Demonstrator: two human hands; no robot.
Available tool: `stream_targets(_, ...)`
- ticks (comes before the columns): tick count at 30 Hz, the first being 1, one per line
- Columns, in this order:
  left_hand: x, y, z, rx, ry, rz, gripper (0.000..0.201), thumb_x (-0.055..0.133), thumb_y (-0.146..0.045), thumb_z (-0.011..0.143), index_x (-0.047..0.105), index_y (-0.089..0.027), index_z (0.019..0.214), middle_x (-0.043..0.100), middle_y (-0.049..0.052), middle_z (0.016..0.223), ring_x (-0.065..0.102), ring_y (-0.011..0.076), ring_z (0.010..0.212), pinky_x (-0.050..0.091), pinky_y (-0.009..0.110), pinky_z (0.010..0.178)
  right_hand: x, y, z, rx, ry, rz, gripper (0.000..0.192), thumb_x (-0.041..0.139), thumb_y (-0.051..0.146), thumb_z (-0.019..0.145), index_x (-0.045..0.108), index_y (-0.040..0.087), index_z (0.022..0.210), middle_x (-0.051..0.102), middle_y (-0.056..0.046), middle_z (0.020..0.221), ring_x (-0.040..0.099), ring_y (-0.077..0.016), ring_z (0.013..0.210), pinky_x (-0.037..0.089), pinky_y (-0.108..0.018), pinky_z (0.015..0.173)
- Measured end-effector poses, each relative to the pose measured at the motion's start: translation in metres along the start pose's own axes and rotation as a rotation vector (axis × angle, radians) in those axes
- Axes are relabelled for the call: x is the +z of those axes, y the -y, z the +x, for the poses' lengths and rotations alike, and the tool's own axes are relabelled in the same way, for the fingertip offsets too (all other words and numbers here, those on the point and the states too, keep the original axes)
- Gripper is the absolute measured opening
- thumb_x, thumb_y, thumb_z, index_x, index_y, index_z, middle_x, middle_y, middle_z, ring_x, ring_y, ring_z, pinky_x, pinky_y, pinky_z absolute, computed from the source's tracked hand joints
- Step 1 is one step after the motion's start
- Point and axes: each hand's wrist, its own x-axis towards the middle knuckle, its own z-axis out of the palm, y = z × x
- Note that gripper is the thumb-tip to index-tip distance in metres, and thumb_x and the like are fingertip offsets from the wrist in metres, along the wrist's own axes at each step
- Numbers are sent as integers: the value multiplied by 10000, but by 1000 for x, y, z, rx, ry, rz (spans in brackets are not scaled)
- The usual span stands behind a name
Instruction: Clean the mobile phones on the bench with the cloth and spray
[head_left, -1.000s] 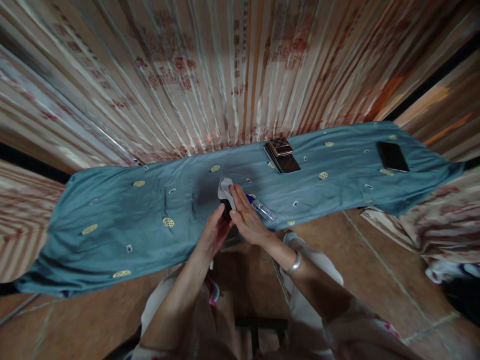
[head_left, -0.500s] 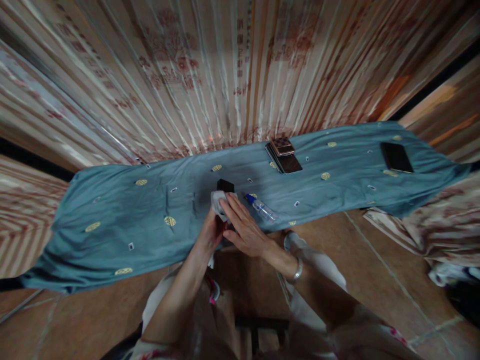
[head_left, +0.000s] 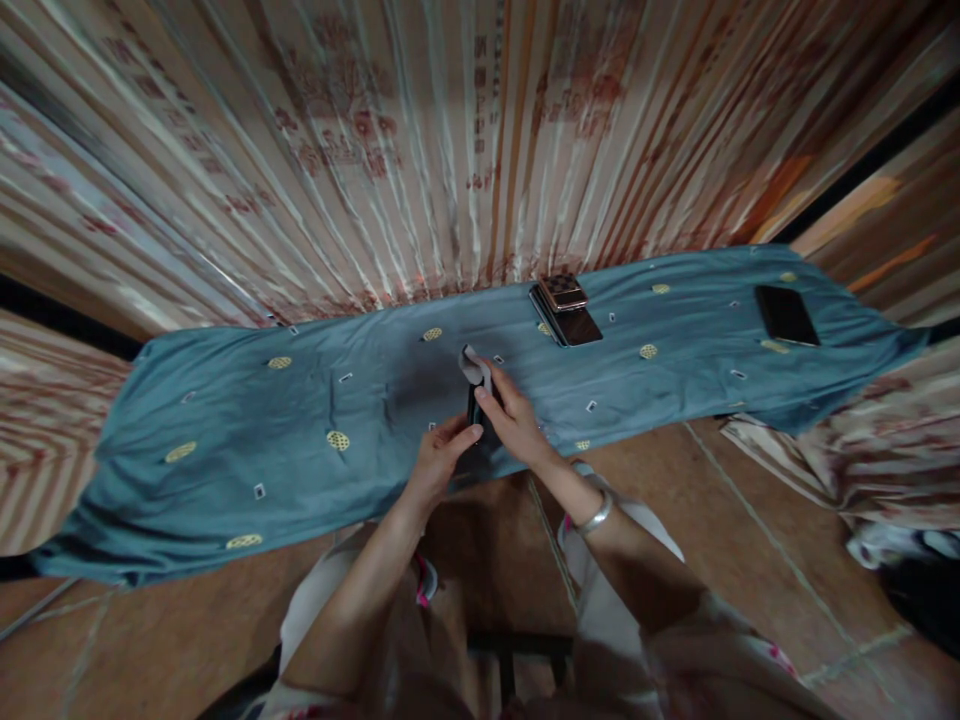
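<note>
**Both hands on a small dark object over the blue cloth**

Nearest the camera, the person's knees in pale trousers show above a tiled floor [head_left: 750, 520]. The right wrist wears a silver bracelet [head_left: 596, 516].

Just beyond, at the near edge of the tabletop, the left hand [head_left: 437, 462] curls its fingers around the lower part of a small dark object [head_left: 475, 412], gripping it. The right hand [head_left: 512, 418] is closed on a pale wiping cloth [head_left: 474, 366], pressing it against the top of the same object; the cloth's loose end sticks up just past the fingertips. The object is held just above the middle of the tabletop, near its front edge, between the two hands.

The tabletop is covered by a blue cloth [head_left: 247, 420] dotted with gold ovals. Farther back and to the right lies a stack of dark flat cases [head_left: 566, 310] with a checkered one on top. Well apart, at the far right, lies a black phone [head_left: 785, 314]. Behind everything hangs a striped curtain [head_left: 420, 150].
</note>
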Motion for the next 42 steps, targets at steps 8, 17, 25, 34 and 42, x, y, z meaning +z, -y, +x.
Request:
stream_targets(8, -16, -1, 14, 179, -185, 243, 481, 838, -319, 468, 726, -188, 917, 678, 47, 949, 622, 202, 897, 456, 338, 857, -3, -1, 3, 91, -84, 250, 378, 556, 396, 882, 592, 237, 1224, 634, -30, 1274, 540, -186, 1233, 359, -330, 1096)
stream_targets(17, -25, -12, 18, 280, -271, 113, 681, 848, -281, 426, 623, -224, 1066, 610, -6, 884, 592, 158, 835, 443, 277, 784, -4, -7, 0, 188, -92, 328, 356, 644, 327, 800, 636, 264, 1150, 677, -8, 1188, 597, -193, 1116, 414, -341, 1017)
stream_targets(25, -21, -18, 17, 232, -314, -248, 521, 827, -236, 480, 626, -229, 961, 648, -33, 863, 604, 101, 765, 465, 237, 769, 9, -8, -5, 238, -39, 291, 373, 650, 376, 794, 636, 246, 1144, 694, -21, 1149, 628, -182, 1036, 460, -329, 957)
stream_targets(34, -15, -21, 12, 220, -229, -219, 304, 827, -252, 525, 644, -190, 759, 679, -29, 738, 616, 116, 746, 453, 269, 833, 14, -12, -6, 154, -28, 188, 364, 649, 361, 794, 653, 221, 1130, 649, -56, 1238, 581, -198, 1172, 406, -340, 1049)
stream_targets(42, -14, -18, 10, 316, -234, 32, 549, 846, -183, 489, 632, -215, 993, 674, -5, 972, 631, 153, 918, 473, 272, 875, 16, -21, -8, 135, 98, 189, 438, 632, 313, 788, 633, 222, 1216, 637, -56, 1275, 568, -222, 1210, 392, -390, 1081)
